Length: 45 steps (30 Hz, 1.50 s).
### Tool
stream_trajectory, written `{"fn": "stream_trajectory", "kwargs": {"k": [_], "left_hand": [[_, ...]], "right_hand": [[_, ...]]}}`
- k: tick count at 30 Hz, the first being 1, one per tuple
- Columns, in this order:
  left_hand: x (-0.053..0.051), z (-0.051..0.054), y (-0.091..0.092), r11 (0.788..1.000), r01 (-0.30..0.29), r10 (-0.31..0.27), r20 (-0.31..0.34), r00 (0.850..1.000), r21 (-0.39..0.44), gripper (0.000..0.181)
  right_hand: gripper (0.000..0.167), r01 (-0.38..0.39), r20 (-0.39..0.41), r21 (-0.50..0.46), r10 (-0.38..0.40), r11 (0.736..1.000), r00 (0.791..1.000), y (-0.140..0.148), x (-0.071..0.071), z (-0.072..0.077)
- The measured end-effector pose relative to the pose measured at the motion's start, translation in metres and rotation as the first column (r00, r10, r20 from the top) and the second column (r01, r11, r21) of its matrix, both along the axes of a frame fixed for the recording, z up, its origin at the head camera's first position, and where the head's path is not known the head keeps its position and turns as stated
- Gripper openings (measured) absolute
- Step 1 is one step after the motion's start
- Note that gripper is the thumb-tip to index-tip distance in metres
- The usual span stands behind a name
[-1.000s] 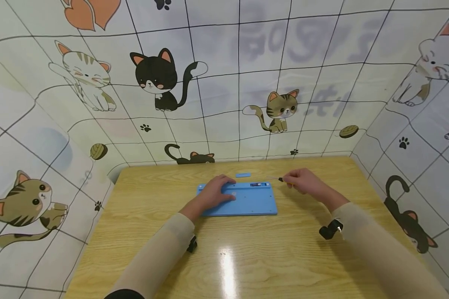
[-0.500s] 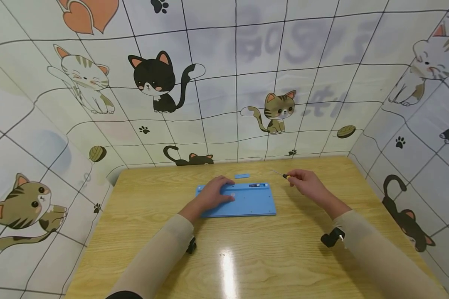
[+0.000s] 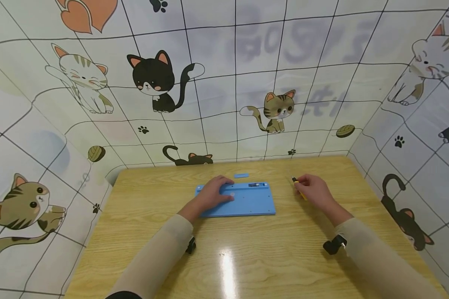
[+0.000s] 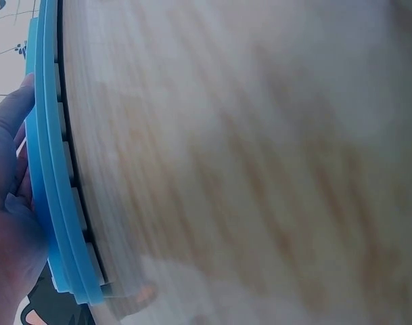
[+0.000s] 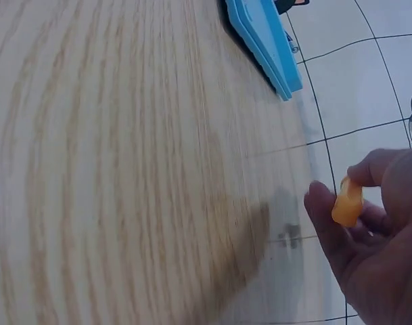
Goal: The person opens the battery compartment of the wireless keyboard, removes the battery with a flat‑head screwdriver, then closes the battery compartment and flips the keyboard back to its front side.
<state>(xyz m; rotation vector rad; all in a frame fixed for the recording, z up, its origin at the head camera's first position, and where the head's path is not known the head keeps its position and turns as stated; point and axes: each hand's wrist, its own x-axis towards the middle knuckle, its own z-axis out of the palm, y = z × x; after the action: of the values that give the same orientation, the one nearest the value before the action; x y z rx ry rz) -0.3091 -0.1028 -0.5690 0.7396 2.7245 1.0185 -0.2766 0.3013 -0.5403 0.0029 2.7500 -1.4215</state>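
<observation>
A light blue keyboard [image 3: 248, 203] lies face down on the wooden table, its key edges facing the tabletop in the left wrist view. My left hand [image 3: 210, 194] rests spread on its left part, thumb on the flat underside [image 4: 40, 149]. Near the keyboard's back right corner, an uncovered battery slot [image 3: 258, 185] shows a dark battery inside. To the right, clear of the keyboard, my right hand [image 3: 314, 191] pinches a small screwdriver [image 3: 303, 195] with a yellow and black handle. Its thin shaft points away toward the wall; the orange-yellow handle end [image 5: 348, 203] shows between thumb and fingers.
A small blue battery cover [image 3: 241, 175] lies just behind the keyboard. The table [image 3: 269, 257] meets a cat-patterned cloth wall [image 3: 217, 91] at the back, with similar cloth at both sides.
My right hand has drawn back to the right, away from the keyboard. The screwdriver has turned from pointing left to pointing away toward the wall. My left hand stays on the keyboard.
</observation>
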Motion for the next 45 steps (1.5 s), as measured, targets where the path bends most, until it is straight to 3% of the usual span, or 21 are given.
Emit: {"fn": "stream_trajectory", "kwargs": {"k": [4, 11, 19, 29, 38, 45], "left_hand": [[0.000, 0.000, 0.000, 1.000, -0.002, 0.002, 0.002, 1.000, -0.002, 0.053], [0.000, -0.001, 0.000, 1.000, -0.003, 0.003, -0.005, 1.000, -0.014, 0.053], [-0.001, -0.002, -0.001, 1.000, 0.004, -0.004, -0.006, 1.000, 0.000, 0.053], [-0.002, -0.005, -0.001, 1.000, -0.005, 0.005, -0.002, 1.000, -0.014, 0.054], [-0.004, -0.006, 0.000, 1.000, -0.009, 0.009, -0.002, 1.000, -0.022, 0.055], [-0.002, -0.003, 0.000, 0.999, -0.010, 0.010, -0.002, 1.000, -0.032, 0.055]], "right_hand": [[0.031, 0.066, -0.048, 0.105, -0.061, 0.992, 0.997, 0.004, 0.003, -0.002], [0.032, 0.095, -0.088, 0.231, -0.076, 0.968, 0.993, 0.012, 0.010, -0.006], [0.033, 0.130, -0.095, 0.280, -0.108, 0.951, 0.990, 0.018, 0.015, -0.018], [0.031, 0.144, -0.078, 0.358, -0.124, 0.922, 0.989, 0.014, 0.015, -0.025], [0.029, 0.125, -0.048, 0.391, -0.115, 0.912, 0.992, 0.012, 0.016, -0.025], [0.043, 0.112, -0.011, 0.392, -0.118, 0.913, 0.993, 0.013, 0.016, -0.027]]}}
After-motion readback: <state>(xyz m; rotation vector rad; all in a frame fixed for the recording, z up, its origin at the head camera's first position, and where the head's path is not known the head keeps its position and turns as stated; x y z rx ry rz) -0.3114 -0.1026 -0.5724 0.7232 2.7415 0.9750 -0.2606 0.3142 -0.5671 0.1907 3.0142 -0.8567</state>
